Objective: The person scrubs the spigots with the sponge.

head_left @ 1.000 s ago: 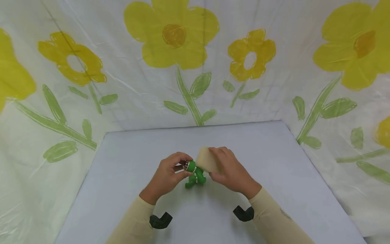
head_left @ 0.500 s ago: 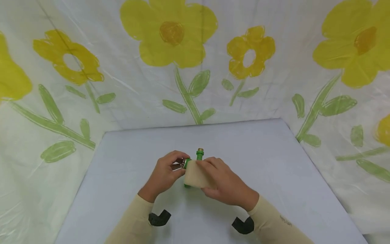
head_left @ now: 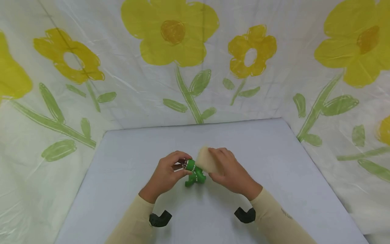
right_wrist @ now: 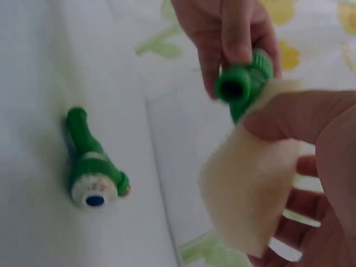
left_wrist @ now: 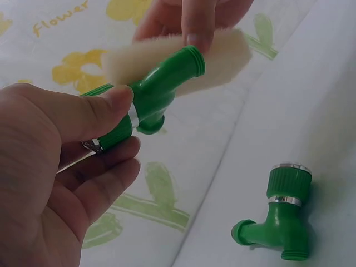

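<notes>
A green plastic tap point(left_wrist: 164, 83) with silver trim is held up by my left hand point(head_left: 166, 173), thumb and fingers around its ribbed knob. My right hand point(head_left: 233, 173) grips a thick cream sponge point(head_left: 207, 161), thumb on one face and fingers on the other. In the head view the sponge lies right beside the tap; whether they touch cannot be told. The left wrist view shows it behind the tap's body. A second green tap point(left_wrist: 286, 222) of the same kind lies on the white table, apart from both hands; the right wrist view shows its knob end point(right_wrist: 94, 192).
The white tabletop point(head_left: 137, 145) reaches back to a pale sheet wall point(head_left: 143, 101) with painted yellow flowers. More sheeting flanks it at left and right. A dark curved mount point(head_left: 160, 218) sits by the left sleeve, and another mount point(head_left: 245, 215) by the right.
Half a second ago the sponge was lower and further left, covering much of the tap; now it is back at the upper right, much as a second ago. The left hand keeps its hold.
</notes>
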The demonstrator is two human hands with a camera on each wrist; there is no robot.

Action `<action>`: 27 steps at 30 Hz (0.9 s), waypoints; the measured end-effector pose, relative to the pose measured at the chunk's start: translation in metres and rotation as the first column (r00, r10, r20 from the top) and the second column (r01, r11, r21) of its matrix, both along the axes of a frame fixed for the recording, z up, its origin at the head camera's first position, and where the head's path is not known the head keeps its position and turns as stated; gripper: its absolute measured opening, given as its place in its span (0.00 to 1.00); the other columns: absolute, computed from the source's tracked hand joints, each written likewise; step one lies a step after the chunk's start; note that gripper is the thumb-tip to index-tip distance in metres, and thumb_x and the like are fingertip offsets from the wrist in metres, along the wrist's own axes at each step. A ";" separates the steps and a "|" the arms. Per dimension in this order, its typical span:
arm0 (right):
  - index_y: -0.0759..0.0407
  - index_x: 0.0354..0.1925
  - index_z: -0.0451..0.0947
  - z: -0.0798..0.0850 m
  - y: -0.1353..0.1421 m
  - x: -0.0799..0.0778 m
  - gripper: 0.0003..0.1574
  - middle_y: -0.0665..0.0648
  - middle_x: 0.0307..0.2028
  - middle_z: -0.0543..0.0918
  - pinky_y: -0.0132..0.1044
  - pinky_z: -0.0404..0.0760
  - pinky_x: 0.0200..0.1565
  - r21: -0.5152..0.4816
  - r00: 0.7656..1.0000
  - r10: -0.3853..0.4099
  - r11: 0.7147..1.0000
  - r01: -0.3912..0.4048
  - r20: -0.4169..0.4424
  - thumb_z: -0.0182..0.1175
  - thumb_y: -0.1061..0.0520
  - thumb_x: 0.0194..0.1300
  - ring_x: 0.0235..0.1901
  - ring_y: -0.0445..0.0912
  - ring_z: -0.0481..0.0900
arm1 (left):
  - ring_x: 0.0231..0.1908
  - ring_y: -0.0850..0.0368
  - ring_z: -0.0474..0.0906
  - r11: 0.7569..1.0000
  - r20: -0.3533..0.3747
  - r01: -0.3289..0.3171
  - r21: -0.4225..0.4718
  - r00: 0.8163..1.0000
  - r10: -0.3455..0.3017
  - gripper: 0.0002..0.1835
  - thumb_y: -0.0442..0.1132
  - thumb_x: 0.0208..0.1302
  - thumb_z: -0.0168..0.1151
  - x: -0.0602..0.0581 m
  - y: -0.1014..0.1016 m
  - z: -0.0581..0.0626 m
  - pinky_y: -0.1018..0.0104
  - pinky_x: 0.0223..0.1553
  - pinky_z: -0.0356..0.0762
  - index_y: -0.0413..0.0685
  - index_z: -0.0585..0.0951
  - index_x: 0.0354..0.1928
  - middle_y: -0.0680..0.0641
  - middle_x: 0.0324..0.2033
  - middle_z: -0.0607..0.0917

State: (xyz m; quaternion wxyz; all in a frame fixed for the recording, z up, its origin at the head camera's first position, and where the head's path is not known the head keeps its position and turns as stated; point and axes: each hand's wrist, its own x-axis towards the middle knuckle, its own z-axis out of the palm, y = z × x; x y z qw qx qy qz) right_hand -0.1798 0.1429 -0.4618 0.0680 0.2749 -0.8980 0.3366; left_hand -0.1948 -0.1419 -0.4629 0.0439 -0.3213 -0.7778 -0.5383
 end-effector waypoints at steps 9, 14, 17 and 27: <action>0.57 0.78 0.69 0.008 -0.013 0.026 0.51 0.54 0.65 0.75 0.47 0.84 0.55 0.055 0.979 0.175 0.984 -0.170 -0.101 0.80 0.56 0.63 0.61 0.49 0.73 | 0.51 0.51 0.84 0.999 -0.019 -0.047 -0.010 0.999 0.047 0.26 0.20 0.61 0.79 -0.008 -0.002 0.001 0.58 0.53 0.88 0.47 0.85 0.57 0.51 0.52 0.86; 0.58 0.79 0.68 0.007 -0.006 0.019 0.52 0.57 0.65 0.75 0.50 0.85 0.54 0.003 0.991 0.050 0.999 -0.050 -0.120 0.81 0.58 0.63 0.63 0.53 0.72 | 0.51 0.50 0.85 1.000 -0.003 -0.004 0.026 1.000 0.004 0.25 0.22 0.61 0.80 -0.006 0.003 0.004 0.57 0.52 0.88 0.48 0.85 0.57 0.51 0.52 0.86; 0.60 0.81 0.66 0.003 0.001 0.009 0.53 0.60 0.66 0.74 0.55 0.84 0.55 -0.084 0.994 -0.065 0.995 0.057 -0.091 0.79 0.58 0.65 0.64 0.56 0.71 | 0.51 0.49 0.85 0.998 0.027 0.038 0.059 0.999 -0.039 0.24 0.23 0.61 0.80 -0.003 0.006 0.005 0.55 0.52 0.88 0.48 0.85 0.57 0.50 0.51 0.86; 0.56 0.84 0.60 -0.007 0.002 0.008 0.53 0.56 0.70 0.70 0.56 0.78 0.62 -0.305 0.991 0.025 0.952 0.015 0.128 0.76 0.57 0.71 0.64 0.51 0.70 | 0.54 0.45 0.84 0.989 0.132 -0.002 0.151 0.991 -0.018 0.24 0.26 0.64 0.79 -0.004 0.001 -0.002 0.56 0.54 0.87 0.49 0.85 0.59 0.47 0.53 0.86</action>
